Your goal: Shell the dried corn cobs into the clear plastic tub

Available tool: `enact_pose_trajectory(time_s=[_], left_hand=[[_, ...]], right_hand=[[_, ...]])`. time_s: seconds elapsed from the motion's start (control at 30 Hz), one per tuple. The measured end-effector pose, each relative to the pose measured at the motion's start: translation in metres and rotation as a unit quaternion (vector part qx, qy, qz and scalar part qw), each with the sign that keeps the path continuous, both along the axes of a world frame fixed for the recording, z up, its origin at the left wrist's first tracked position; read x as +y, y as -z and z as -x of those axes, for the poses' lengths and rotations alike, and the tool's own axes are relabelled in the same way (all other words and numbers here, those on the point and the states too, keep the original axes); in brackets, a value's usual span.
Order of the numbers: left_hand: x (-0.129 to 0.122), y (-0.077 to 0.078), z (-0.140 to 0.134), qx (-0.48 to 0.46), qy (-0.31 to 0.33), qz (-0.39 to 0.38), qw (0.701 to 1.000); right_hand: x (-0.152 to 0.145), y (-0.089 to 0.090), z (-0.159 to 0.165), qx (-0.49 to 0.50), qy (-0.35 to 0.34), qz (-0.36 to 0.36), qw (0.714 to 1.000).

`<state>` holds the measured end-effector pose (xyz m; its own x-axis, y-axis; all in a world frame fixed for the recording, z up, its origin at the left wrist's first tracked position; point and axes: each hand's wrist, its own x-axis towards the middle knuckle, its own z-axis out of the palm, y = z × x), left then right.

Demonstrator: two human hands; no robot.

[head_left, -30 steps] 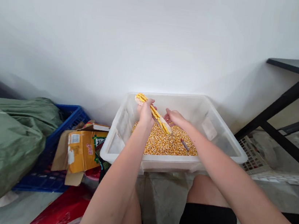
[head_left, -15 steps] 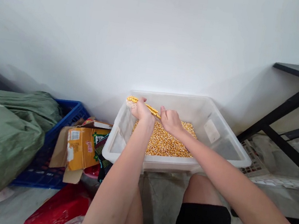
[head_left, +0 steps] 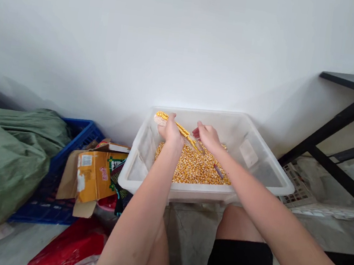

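My left hand (head_left: 171, 131) is wrapped round a corn cob (head_left: 187, 136), which slants down to the right. Yellow kernels cover its upper side, while the left end looks pale and stripped. Just right of the cob is my right hand (head_left: 207, 136), its fingers loosely bent and apart from the cob, with nothing visible in them. Both hands are over a translucent plastic tub (head_left: 258, 160) whose bottom is covered with loose corn kernels (head_left: 198, 170). A slim greyish tool with a reddish end (head_left: 219, 171) lies on the kernels below my right wrist; its kind is unclear.
Left of the tub are a torn orange cardboard box (head_left: 96, 176), a blue crate (head_left: 82, 131) and a large green sack (head_left: 6, 162). A red bag (head_left: 71, 244) lies on the floor. A black-framed table (head_left: 342, 115) stands at right, against the white wall (head_left: 176, 41).
My right hand has come off the cob and shifted slightly right and up. The cob's lower end now shows, and the slim tool on the kernels has come into sight.
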<state>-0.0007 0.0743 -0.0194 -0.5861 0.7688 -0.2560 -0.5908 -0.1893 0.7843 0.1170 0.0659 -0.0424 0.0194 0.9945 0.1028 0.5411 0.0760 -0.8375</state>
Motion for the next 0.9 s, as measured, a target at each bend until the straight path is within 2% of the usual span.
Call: enact_pose_trajectory(time_s=[0.07,0.2,0.3,0.4,0.53,0.7,0.8,0.9], left_hand=[[-0.003,-0.001,-0.005,-0.003,-0.031,0.0,1.0],[-0.006,-0.001,-0.013,-0.006,-0.037,0.029,0.999],[-0.007,-0.003,-0.013,-0.002,-0.037,0.036,0.999],[-0.007,-0.004,-0.011,0.012,-0.05,0.033,0.998],[-0.008,-0.002,-0.009,0.025,-0.071,0.064,0.995],[-0.008,0.002,-0.007,0.019,-0.061,0.108,0.992],[-0.009,0.001,-0.005,0.014,-0.013,0.098,0.995],[-0.009,-0.001,-0.006,0.0,0.071,0.038,0.997]], right_hand=[[-0.012,-0.005,0.013,-0.054,-0.02,-0.031,0.998],[-0.03,-0.013,0.032,-0.192,-0.013,-0.081,0.978],[-0.029,-0.015,0.031,-0.251,-0.015,-0.107,0.962],[-0.021,-0.014,0.026,-0.274,-0.05,-0.119,0.953],[-0.013,-0.007,0.022,-0.258,-0.093,-0.107,0.956],[-0.011,-0.001,0.023,-0.199,-0.096,-0.075,0.972],[-0.01,0.0,0.021,-0.126,-0.076,-0.043,0.988],[-0.011,-0.001,0.018,-0.028,-0.084,0.043,0.995]])
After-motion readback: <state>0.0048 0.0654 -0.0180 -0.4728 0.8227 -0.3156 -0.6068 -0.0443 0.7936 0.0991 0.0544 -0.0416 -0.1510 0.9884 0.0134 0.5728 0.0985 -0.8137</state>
